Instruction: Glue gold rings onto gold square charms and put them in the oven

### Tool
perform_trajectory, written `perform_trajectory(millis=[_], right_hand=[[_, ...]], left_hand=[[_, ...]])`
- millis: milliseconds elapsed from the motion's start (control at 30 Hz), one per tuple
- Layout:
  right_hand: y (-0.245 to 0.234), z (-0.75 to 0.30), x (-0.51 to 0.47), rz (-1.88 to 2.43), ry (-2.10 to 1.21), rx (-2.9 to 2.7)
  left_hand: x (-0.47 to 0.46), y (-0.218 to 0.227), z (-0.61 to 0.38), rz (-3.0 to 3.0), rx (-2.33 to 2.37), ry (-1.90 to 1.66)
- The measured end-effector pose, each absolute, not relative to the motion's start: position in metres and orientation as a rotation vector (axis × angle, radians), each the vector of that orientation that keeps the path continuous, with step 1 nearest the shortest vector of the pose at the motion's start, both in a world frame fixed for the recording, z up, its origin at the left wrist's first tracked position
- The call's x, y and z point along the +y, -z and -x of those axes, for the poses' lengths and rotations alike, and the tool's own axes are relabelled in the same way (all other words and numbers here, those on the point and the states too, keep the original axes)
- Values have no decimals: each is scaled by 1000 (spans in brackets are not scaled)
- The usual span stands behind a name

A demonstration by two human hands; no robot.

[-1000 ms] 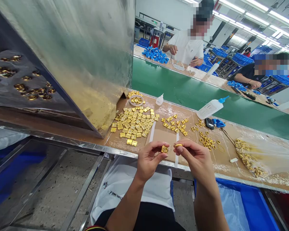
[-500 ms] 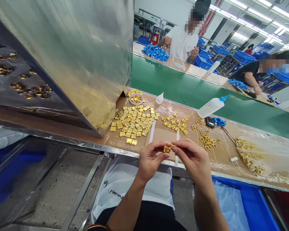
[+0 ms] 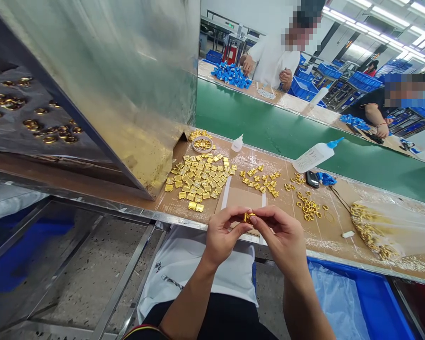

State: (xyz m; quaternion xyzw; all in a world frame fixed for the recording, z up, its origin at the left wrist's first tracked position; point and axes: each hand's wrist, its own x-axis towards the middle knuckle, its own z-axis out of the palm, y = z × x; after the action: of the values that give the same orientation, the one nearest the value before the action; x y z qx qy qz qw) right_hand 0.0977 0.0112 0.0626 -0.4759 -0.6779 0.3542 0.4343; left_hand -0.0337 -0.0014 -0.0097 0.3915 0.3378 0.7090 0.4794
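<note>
Over the bench's front edge my left hand pinches a small gold square-shaped piece between thumb and fingers. My right hand grips a gold ring and presses it against that piece; fingertips hide part of both. Behind the hands lies a cardboard pad with white tape along its sides. Flat gold square pieces are spread to the left. Beyond the pad sits a smaller group of gold pieces, and loose gold rings lie to the right.
A large metal panel rises at left. A small white bottle, a larger glue-type bottle and a plastic bag of gold parts are on the bench. A green belt runs behind; co-workers sit across. A blue bin stands lower right.
My right hand has moved slightly left, bringing the ring from just beside the gold piece to against it. The whole view has shifted a little.
</note>
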Motion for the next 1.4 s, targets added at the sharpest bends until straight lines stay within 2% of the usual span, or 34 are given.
perform_trajectory(millis=[367,767,1100,1400], right_hand=[[-63,-95,10,1131,-715,-1838],[-56,-100,14,1156,-834,-1807],[-52,-100,15,1118,-1079,-1593],[-48,-95,13,1098,-778,-1795]], left_hand=[[0,14,34,-949,813,-1729],[6,18,39,-997,794,-1716],[4,16,37,-878,755,-1715],[2,13,37,-808,738,-1734]])
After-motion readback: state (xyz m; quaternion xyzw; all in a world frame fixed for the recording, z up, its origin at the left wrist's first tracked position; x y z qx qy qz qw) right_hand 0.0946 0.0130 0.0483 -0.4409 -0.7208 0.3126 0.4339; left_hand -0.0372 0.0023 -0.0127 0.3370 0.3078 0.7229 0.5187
